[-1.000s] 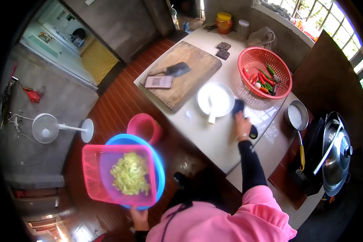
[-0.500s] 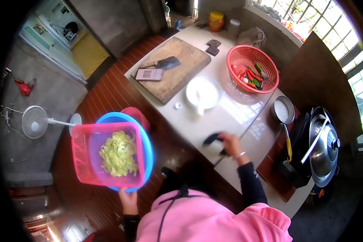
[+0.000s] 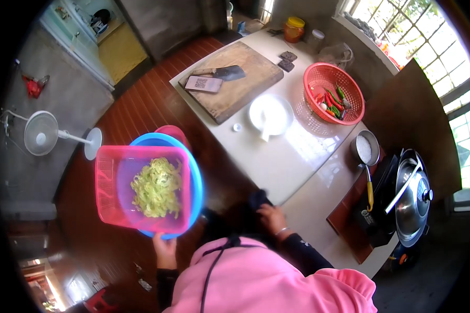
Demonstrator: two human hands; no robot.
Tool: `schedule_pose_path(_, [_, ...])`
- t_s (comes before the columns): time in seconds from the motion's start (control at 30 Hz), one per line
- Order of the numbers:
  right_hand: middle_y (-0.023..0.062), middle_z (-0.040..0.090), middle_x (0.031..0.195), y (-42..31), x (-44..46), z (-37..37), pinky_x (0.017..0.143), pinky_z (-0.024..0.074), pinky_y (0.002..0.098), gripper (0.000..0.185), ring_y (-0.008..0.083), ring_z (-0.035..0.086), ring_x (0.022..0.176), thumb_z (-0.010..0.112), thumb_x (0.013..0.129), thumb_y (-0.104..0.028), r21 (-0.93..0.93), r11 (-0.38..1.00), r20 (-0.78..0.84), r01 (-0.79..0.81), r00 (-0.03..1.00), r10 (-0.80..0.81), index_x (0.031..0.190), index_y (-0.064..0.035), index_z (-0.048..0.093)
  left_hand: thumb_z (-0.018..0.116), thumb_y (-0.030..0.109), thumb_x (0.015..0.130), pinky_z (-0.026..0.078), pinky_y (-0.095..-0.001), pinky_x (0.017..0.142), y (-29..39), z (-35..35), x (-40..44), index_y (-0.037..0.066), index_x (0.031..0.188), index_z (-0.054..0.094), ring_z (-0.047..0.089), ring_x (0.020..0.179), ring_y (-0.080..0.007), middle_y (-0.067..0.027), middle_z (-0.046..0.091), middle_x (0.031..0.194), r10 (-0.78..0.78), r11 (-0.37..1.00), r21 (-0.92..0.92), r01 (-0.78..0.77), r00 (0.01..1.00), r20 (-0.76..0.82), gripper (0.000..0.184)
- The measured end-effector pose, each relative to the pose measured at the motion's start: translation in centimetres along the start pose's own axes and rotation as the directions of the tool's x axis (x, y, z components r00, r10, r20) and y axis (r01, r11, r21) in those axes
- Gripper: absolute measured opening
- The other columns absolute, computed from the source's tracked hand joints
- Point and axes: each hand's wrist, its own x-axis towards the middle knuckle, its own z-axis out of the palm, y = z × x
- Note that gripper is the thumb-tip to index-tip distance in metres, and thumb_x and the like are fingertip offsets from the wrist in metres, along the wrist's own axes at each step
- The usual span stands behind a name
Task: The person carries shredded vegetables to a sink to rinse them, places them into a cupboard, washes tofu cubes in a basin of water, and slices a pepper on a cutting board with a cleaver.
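My left hand (image 3: 165, 247) grips the near rim of a blue basin (image 3: 196, 180). On top of that basin lies a pink plastic basket (image 3: 109, 195) with pale green shredded vegetable (image 3: 158, 188) in it. By the table's front edge, my right hand (image 3: 272, 218) is closed on a small dark object (image 3: 258, 199), too blurred to name. A white bowl (image 3: 271, 116) with a white utensil in it stands on the table beyond this hand.
A cutting board (image 3: 245, 83) bears a cleaver (image 3: 230, 72) and a phone (image 3: 203, 84). Farther right are a red basket (image 3: 333, 78) of chillies, a yellow-handled saucepan (image 3: 364, 148) and a lidded wok (image 3: 415, 195). A white fan (image 3: 42, 133) stands left.
My right hand has moved left and down with the dark object, from over the tabletop to its front edge. My left hand stays at the basin, and the view has shifted slightly.
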Motion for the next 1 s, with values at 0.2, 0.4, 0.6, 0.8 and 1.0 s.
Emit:
schedule_pose_path(0.2, [0.0180, 0.060, 0.092, 0.2, 6.8, -2.9, 0.080, 0.0438, 0.0378, 0.027, 0.0341, 0.057, 0.085, 0.047, 0.062, 0.004, 0.242, 0.962, -0.108, -0.124, 0.982, 0.154, 0.081, -0.0051, 0.063, 0.051, -0.001, 0.068, 0.050, -0.0307, 0.069, 0.9, -1.5, 1.4, -0.001, 0.096, 0.051, 0.056, 0.082, -0.0214, -0.0094, 0.056, 0.090, 0.060, 0.997, -0.036, -0.062, 0.997, -0.037, 0.028])
schedule_pose_path(0.4, [0.0077, 0.036, 0.132, 6.9, 10.0, -2.7, 0.074, 0.0435, 0.0411, 0.053, 0.0326, 0.047, 0.093, 0.062, 0.068, -0.029, -0.487, 0.764, -0.109, -0.423, 0.897, 0.428, 0.118, -0.0207, 0.048, 0.048, -0.005, 0.064, 0.050, -0.0390, 0.078, 2.3, -5.3, 1.7, 0.000, 0.102, 0.050, 0.056, 0.091, -0.0255, -0.0115, 0.056, 0.098, 0.061, 0.991, -0.114, -0.068, 0.996, -0.069, 0.038])
schedule_pose_path(0.6, [0.0031, 0.044, 0.125, 3.4, 17.4, 5.0, 0.067, 0.0433, 0.0386, 0.041, 0.0270, 0.050, 0.090, 0.060, 0.066, -0.021, -0.481, 0.867, -0.135, -0.132, 0.988, 0.075, 0.107, -0.0211, 0.055, 0.048, -0.002, 0.067, 0.050, -0.0301, 0.069, 2.7, -4.1, -0.4, -0.001, 0.092, 0.052, 0.057, 0.081, -0.0207, -0.0091, 0.056, 0.089, 0.123, 0.990, -0.051, -0.132, 0.979, -0.161, 0.025])
schedule_pose_path(0.8, [0.0023, 0.049, 0.120, 0.9, 25.9, 9.0, 0.068, 0.0481, 0.0392, 0.023, 0.0290, 0.053, 0.086, 0.051, 0.078, -0.026, -0.484, 0.874, -0.041, -0.036, 0.999, 0.019, 0.100, -0.0209, 0.056, 0.049, -0.002, 0.067, 0.049, -0.0277, 0.063, 2.6, -5.3, 0.1, 0.000, 0.088, 0.052, 0.056, 0.074, -0.0182, -0.0072, 0.056, 0.083, 0.139, 0.986, -0.063, -0.154, 0.970, -0.197, 0.021])
schedule_pose_path(1.0, [-0.0035, 0.048, 0.120, -0.2, 27.7, 8.0, 0.071, 0.0473, 0.0349, 0.035, 0.0262, 0.051, 0.091, 0.050, 0.075, -0.014, -0.375, 0.926, 0.115, -0.043, 0.989, 0.093, 0.107, -0.0252, 0.055, 0.048, -0.003, 0.067, 0.049, -0.0269, 0.061, 3.0, -4.0, -1.2, 0.001, 0.086, 0.052, 0.056, 0.071, -0.0181, -0.0069, 0.055, 0.080, 0.136, 0.986, -0.064, -0.153, 0.968, -0.212, 0.020])
